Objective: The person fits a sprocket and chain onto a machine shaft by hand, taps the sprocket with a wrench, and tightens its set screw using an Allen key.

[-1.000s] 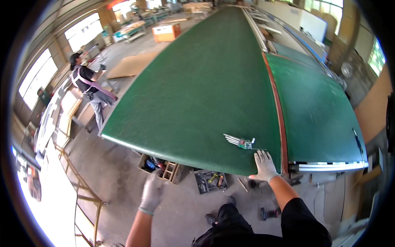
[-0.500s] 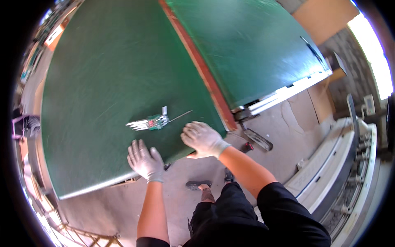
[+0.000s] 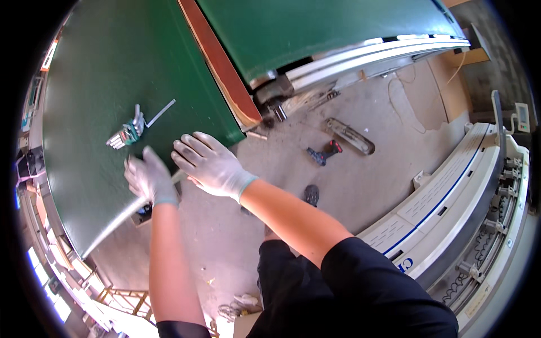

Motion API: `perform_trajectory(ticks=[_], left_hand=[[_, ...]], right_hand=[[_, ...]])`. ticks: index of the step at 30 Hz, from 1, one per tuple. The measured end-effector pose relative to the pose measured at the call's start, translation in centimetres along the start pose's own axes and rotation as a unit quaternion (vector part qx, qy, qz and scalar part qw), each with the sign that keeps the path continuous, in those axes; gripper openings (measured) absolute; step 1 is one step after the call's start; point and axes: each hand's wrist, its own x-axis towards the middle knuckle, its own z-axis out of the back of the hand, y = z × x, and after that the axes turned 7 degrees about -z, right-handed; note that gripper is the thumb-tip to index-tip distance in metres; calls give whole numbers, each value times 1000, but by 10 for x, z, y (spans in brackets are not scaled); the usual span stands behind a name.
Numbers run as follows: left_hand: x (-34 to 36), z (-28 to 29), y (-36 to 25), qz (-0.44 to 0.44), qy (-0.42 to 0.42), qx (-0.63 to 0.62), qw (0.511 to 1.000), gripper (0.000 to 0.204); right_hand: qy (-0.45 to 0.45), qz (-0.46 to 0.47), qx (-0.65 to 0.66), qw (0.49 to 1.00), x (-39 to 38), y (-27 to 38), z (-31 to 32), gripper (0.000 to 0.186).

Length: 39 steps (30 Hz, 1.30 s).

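My left hand [image 3: 151, 179], in a white glove, lies at the near edge of the green-topped table [image 3: 112, 62], its fingers stretched out and nothing held. Beside it my right hand [image 3: 211, 166], gloved alike, rests over the same edge with the fingers extended and the palm down. Just beyond the left hand, a set of hex keys in a green holder [image 3: 131, 133] lies on the tabletop. One long hex key [image 3: 161, 112] sticks out or lies beside the holder; which of these I cannot tell.
A red-brown strip [image 3: 217, 62] runs along the table's right side. Past it stands a second green-topped table [image 3: 321, 28] with a metal edge. On the floor lie a cordless drill [image 3: 324, 152] and a long metal piece [image 3: 350, 136]. A long white machine [image 3: 434, 197] stands at right.
My view has turned and shifted to the right, so the table and hex keys appear farther left. Both hands remain open at the table edge, now closer together.
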Motion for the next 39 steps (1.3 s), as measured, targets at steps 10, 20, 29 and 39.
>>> perform_trajectory(ticks=[10,20,29,39], left_hand=[[-25,-10,-45,-78,-141,-41,986,44],[-27,-18,-46,-107,-158,-62,980,42],[-29,-13,-44,-124,-155,-72,977,39],[-28,-10,-42,-129,-159,-83,975,37]], right_hand=[[354,-649,97,666,-432,-41,30,36],[-40,-776,456,434,-385,-178,4,43],[40,-723,559,404,-229,-124,-22,54],[38,-659,583,473,-178,-99,2,48]])
